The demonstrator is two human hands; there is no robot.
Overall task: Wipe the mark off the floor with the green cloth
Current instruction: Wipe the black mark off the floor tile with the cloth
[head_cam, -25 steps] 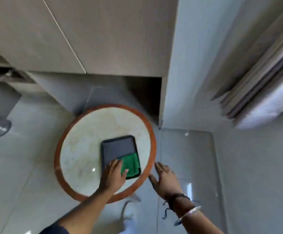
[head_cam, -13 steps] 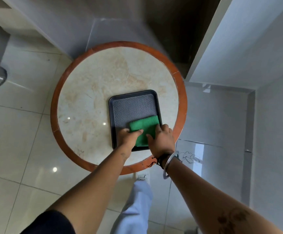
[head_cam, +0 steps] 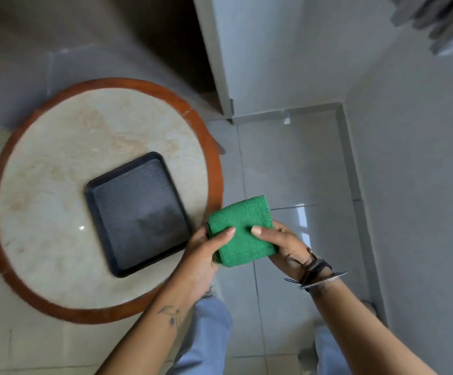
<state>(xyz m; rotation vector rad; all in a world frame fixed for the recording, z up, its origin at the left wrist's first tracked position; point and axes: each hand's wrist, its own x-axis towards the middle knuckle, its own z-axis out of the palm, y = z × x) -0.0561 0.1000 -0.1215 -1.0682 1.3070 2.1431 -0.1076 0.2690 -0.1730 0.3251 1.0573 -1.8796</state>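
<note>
A folded green cloth (head_cam: 243, 228) is held in the air beside the right edge of the round table, above the floor tiles. My left hand (head_cam: 206, 253) grips its left side, thumb on top. My right hand (head_cam: 282, 244) holds the right side, thumb pressed on the upper face; that wrist wears bracelets. The black tray (head_cam: 138, 212) on the table has nothing in it. No mark shows on the pale glossy floor (head_cam: 287, 171) in this view; my arms and the cloth hide part of the tiles.
The round table (head_cam: 211, 163), marble-topped with a wooden rim, fills the left. A grey wall corner (head_cam: 228, 109) stands behind it and another wall (head_cam: 409, 185) runs along the right. My legs in light blue trousers (head_cam: 206, 334) are at the bottom.
Both hands have lifted the green cloth out of the tray and carried it right, past the table edge. The view has shifted so the table sits further left.
</note>
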